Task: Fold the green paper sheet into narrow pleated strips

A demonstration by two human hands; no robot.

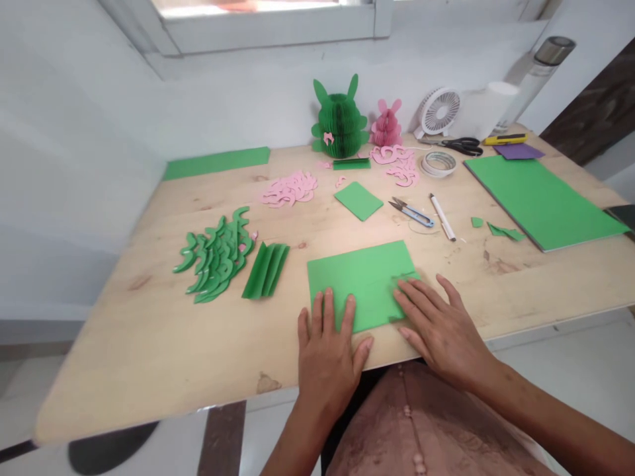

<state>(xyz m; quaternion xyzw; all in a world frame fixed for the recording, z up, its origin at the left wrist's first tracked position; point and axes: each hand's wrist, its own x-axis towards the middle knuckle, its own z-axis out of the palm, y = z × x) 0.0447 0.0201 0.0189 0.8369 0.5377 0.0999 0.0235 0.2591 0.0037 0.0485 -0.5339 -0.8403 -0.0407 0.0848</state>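
A green sheet of paper (pixel 364 274) lies flat near the front edge of the wooden table. My left hand (pixel 332 350) rests on its lower left part, fingers spread and palm down. Across the sheet's right side lies my right hand (pixel 439 324), its fingers stretched out and covering that end, so the edge beneath is partly hidden. Left of the sheet stands an accordion-folded green paper (pixel 266 271), beside a heap of curved green paper cutouts (pixel 221 258). Beyond the sheet is a smaller green paper piece (pixel 358 200).
Thread snips (pixel 413 213), a white pen (pixel 442 217) and green scraps (pixel 505 231) lie right of centre. Pink cutouts (pixel 292 189), green and pink paper figures (pixel 340 125), a tape roll (pixel 438 164), black scissors (pixel 459 145), a yellow cutter (pixel 505 139) and a fan (pixel 440 111) are farther back.
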